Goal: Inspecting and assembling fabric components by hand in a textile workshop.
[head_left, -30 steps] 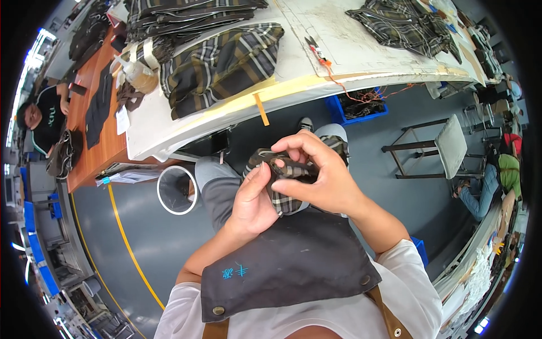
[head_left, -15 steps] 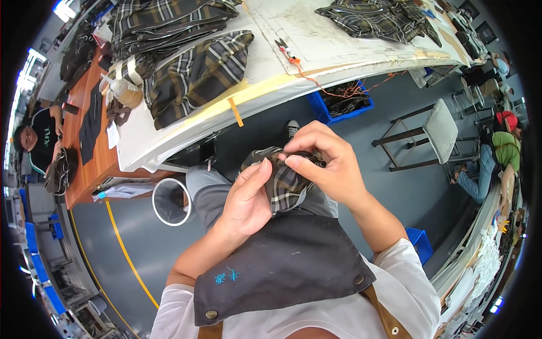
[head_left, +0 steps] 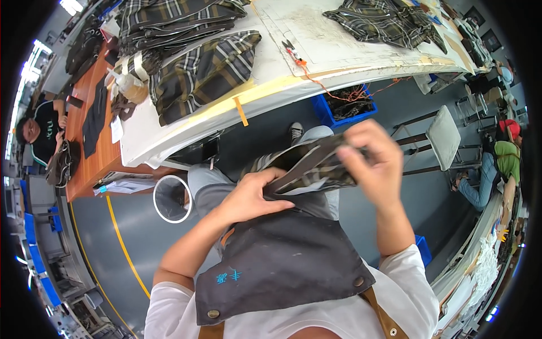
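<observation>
A plaid cloth piece in dark green, brown and white is stretched above my lap, with a plain dark band along its upper edge. My left hand is closed on its left end, the thumb lying along the near side. At the other end my right hand pinches the band between thumb and fingers, a little blurred by motion. The cloth gapes between its layers, showing a paler inside. Below it lies my dark apron.
Ahead stands a white table bearing folded plaid garments, small snips on an orange cord and a bottle. A blue crate, a stool and a white-rimmed bin stand around me. Other people sit left and right.
My hands have moved apart, the right one going right and up. The bunched plaid cloth is now drawn out between them, its dark band showing.
</observation>
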Tool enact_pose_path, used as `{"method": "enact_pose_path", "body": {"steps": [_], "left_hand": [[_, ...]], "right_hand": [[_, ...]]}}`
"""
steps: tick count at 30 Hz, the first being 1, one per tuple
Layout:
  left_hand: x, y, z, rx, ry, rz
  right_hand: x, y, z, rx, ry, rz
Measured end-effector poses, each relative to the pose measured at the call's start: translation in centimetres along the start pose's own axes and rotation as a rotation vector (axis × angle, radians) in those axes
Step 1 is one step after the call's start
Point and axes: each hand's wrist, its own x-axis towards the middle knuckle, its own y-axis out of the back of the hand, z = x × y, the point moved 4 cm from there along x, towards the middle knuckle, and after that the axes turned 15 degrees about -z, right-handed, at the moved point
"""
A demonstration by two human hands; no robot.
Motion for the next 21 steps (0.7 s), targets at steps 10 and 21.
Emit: {"method": "enact_pose_path", "body": {"steps": [10, 21], "left_hand": [[4.7, -0.1, 0.0, -0.404, -0.129, -0.186], [3.9, 1.6, 1.8, 0.244, 0.020, 0.194]], "right_hand": [[1.4, 1.9, 3.4, -0.278, -0.145, -0.033], [3.6, -4.6, 4.4, 0.040, -0.262, -0.438]]}}
